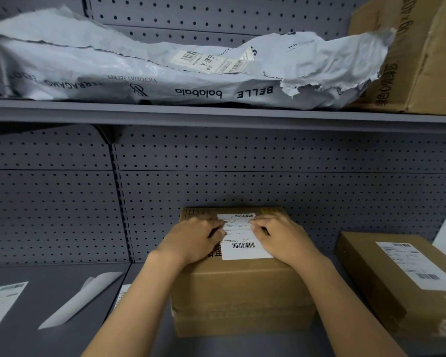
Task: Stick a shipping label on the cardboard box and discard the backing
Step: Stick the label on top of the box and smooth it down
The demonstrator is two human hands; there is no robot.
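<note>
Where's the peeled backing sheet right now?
In the head view, the backing sheet lies curled on the grey shelf, lower left, left of the cardboard box and the left hand.

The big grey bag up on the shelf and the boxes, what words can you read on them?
Grey bag: "BELLE", "balabala", "VICTORIA'S SECRET", upside down.
Bag's sticker: "Y-济宁"; the rest is too small.
Shipping label on the cardboard box: barcodes, print too small.
Right box's label: blurred.
Top-right box: Chinese print, unclear.
</note>
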